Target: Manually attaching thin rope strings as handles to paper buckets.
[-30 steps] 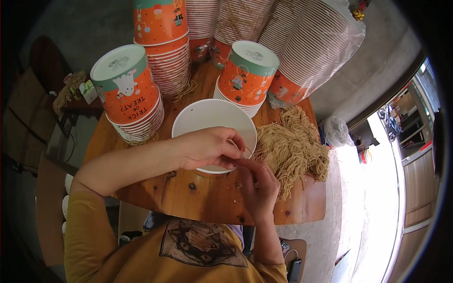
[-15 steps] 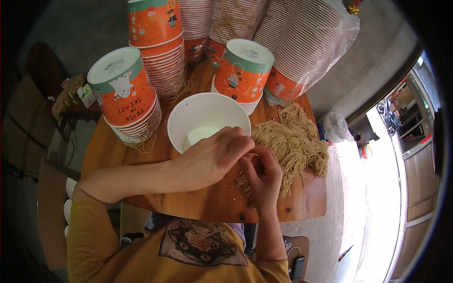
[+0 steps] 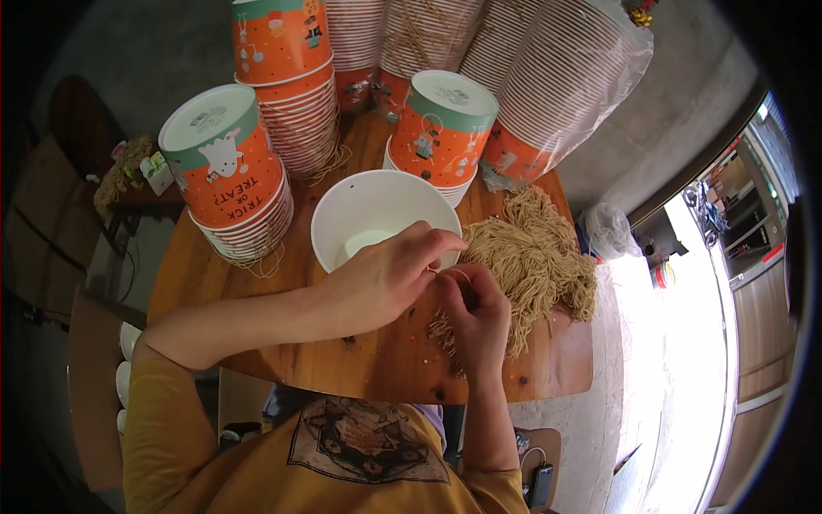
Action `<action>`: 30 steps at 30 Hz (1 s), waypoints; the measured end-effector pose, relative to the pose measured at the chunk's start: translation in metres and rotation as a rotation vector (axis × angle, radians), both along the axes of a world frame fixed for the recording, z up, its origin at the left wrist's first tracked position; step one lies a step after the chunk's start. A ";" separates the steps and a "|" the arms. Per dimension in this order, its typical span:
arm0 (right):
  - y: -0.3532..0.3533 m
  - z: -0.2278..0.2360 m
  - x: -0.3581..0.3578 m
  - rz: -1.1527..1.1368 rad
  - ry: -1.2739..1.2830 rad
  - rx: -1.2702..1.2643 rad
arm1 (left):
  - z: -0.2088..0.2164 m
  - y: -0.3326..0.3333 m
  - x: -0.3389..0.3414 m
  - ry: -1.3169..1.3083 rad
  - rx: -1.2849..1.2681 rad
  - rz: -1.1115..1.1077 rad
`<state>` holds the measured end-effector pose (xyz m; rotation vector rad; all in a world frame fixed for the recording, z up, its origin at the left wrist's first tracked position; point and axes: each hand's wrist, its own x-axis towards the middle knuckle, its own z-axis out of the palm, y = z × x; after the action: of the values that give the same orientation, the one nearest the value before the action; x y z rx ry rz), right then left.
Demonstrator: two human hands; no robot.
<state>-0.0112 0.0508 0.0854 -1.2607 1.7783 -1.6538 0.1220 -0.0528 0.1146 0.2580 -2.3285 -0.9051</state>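
Both my hands meet in front of a white-lined paper bucket (image 3: 364, 201), whose open mouth faces up and has a small hole near the far rim. My left hand (image 3: 385, 274) crosses the bucket's near side with its fingers bent and pinched. Just beside its right, my right hand (image 3: 475, 313) is closed, thumb against fingers. Between the fingertips a bit of thin pale cord (image 3: 435, 271) shows; most of it is hidden by the fingers. A heap of beige cords (image 3: 531, 257) lies to the right of my right hand.
Upside-down stacks of orange-and-green buckets stand at left (image 3: 218, 163), behind it (image 3: 287, 94) and behind the open bucket (image 3: 441, 128). Plastic-wrapped bucket stacks (image 3: 565, 77) line the back. The wooden table (image 3: 385, 364) has a rounded near edge. A bag-lined bin (image 3: 610, 231) stands to the right.
The open bucket has shifted slightly right. My left hand has turned a little, its index finger lifting and stretching right, while my right hand has barely moved.
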 end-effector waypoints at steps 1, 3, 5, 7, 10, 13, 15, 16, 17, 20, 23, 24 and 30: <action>0.000 0.000 0.000 0.001 0.003 -0.010 | 0.000 -0.001 0.000 0.000 0.000 0.000; -0.001 0.000 0.002 0.002 0.006 -0.019 | -0.001 -0.005 0.001 0.010 0.052 -0.011; -0.001 0.002 0.004 0.007 -0.046 -0.007 | 0.000 -0.009 0.005 -0.077 0.069 -0.010; -0.002 -0.001 0.004 0.005 -0.035 -0.007 | 0.001 -0.012 0.007 -0.163 0.088 -0.008; 0.000 0.003 0.003 0.027 0.014 -0.025 | 0.000 -0.014 0.007 -0.210 0.094 -0.008; 0.002 0.005 -0.001 0.061 0.071 -0.063 | 0.001 -0.010 0.005 -0.202 0.090 0.008; 0.004 0.008 -0.001 0.069 0.089 -0.084 | 0.007 -0.003 0.005 -0.171 0.040 0.039; 0.003 0.013 0.001 0.017 0.180 -0.035 | 0.008 -0.002 0.005 -0.172 0.041 0.039; 0.004 0.016 0.003 -0.035 0.272 0.014 | 0.008 -0.001 0.004 -0.154 -0.016 0.039; 0.005 0.020 0.002 -0.040 0.295 0.031 | 0.008 -0.001 0.004 -0.124 -0.099 0.031; 0.008 0.015 -0.002 -0.023 0.214 0.014 | 0.007 -0.003 0.004 -0.124 -0.172 0.024; 0.009 0.015 -0.003 -0.022 0.213 0.014 | 0.007 -0.003 0.005 -0.135 -0.218 0.023; 0.009 0.011 -0.001 0.059 0.046 -0.064 | 0.007 0.006 0.002 -0.068 -0.405 0.043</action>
<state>-0.0126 0.0594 0.0964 -1.3768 1.7103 -1.6730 0.1242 -0.0466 0.1216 0.1689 -2.4947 -0.3930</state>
